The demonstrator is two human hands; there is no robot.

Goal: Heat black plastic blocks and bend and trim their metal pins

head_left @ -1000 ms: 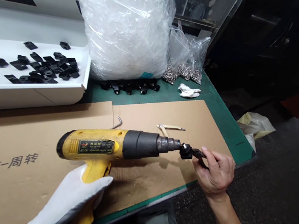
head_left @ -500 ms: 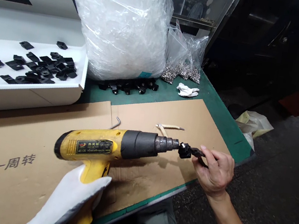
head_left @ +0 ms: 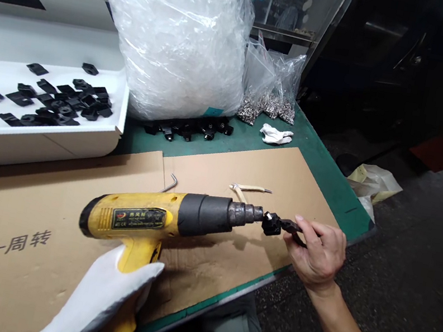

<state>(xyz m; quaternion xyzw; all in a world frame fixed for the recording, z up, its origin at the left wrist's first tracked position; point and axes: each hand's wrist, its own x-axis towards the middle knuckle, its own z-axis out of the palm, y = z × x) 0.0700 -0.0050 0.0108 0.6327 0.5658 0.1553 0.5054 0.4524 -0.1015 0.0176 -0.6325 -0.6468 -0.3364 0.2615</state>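
My left hand [head_left: 107, 288], in a white glove, is wrapped round the grip of a yellow heat gun [head_left: 137, 214]. The gun lies level, its stepped metal nozzle [head_left: 245, 213] pointing right. A small black block [head_left: 271, 224] with a light spot on its nozzle side sits right at the nozzle tip; whether they touch, I cannot tell. My bare right hand [head_left: 319, 256] is closed on a slim dark pliers-like tool [head_left: 290, 227], which bears the block at its far end. The fingers partly hide this tool.
Under the gun lies cardboard [head_left: 69, 288] on a green tabletop [head_left: 246, 142]. Behind it are a hex key [head_left: 171, 182] and cream-handled pliers [head_left: 249, 188]. A white tray [head_left: 122, 110] of black blocks, a big plastic bag [head_left: 178, 40], bags of metal bits [head_left: 271, 106] and a crumpled white glove [head_left: 275, 135] stand further back.
The whole view has shifted very slightly. Both hands, the heat gun and the black block keep the same places relative to each other.
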